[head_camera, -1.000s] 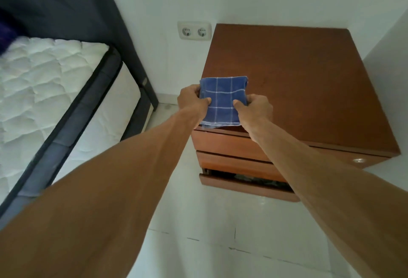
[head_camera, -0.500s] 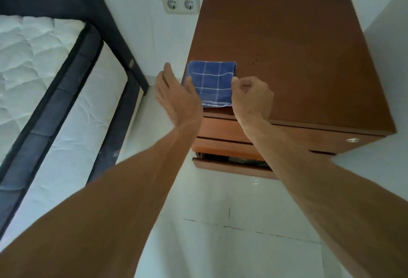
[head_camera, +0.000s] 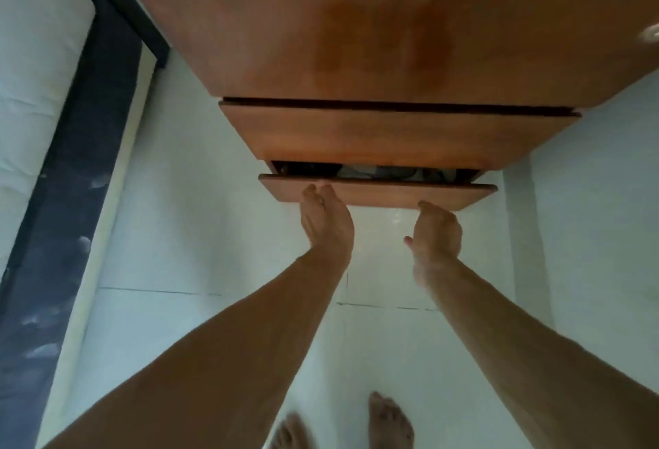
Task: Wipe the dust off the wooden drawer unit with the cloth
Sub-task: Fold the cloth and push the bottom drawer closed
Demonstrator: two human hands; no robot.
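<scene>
The wooden drawer unit (head_camera: 356, 42) fills the top of the view, seen from its front. Its bottom drawer (head_camera: 385, 193) stands pulled out a little, with dark folded fabric (head_camera: 378, 173) showing in the gap. My left hand (head_camera: 326, 224) lies flat against the left part of that drawer front, fingertips at its upper edge. At the drawer's lower edge is my right hand (head_camera: 437, 234), with its fingers bent and their tips hidden. Neither hand holds anything. The blue cloth and the top of the unit are out of view.
A dark bed frame (head_camera: 71, 163) with a white mattress (head_camera: 32, 74) runs along the left. White floor tiles (head_camera: 214, 234) lie below the unit, and a white wall (head_camera: 588, 199) closes in on the right. My bare feet (head_camera: 388, 420) stand at the bottom edge.
Both hands have left the blue cloth on the unit's top and dropped to the bottom drawer front. The view has tilted down, so the top and cloth are out of frame.
</scene>
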